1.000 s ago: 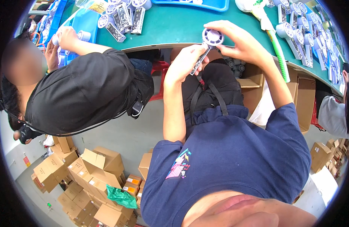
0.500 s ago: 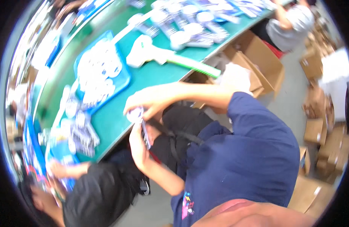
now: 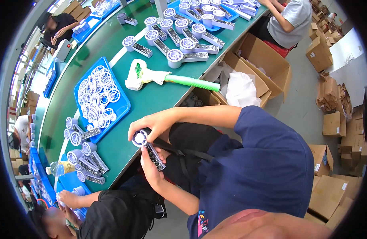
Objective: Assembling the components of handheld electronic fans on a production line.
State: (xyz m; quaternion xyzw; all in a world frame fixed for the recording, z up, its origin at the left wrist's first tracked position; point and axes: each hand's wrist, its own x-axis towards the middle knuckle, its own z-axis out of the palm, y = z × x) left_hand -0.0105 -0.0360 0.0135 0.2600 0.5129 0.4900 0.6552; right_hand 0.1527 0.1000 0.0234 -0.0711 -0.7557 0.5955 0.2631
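A small lilac handheld fan (image 3: 155, 158) is held between my two hands just off the table's near edge, its handle open so that a dark circuit board shows. My left hand (image 3: 150, 169) is closed around the handle from below. At the round head, my right hand (image 3: 153, 124) curls its fingers and thumb about the rim. A white round piece (image 3: 140, 138) faces up in that head. Nearest on the table lie a blue tray (image 3: 127, 106) of white round grilles and a green-handled hammer (image 3: 191, 82) with its head wrapped in white.
Several similar fans (image 3: 174, 57) stand across the far table, and more (image 3: 88, 159) lie at the left beside a bottle (image 3: 60, 168). A co-worker in black (image 3: 116, 211) sits close on my left, another in grey (image 3: 297, 18) at far right. Open cartons (image 3: 267, 59) adjoin the table.
The fan has turned from nearly edge-on so its open handle and round head now face up. My hands stay near the same place. The earlier picture is blurred.
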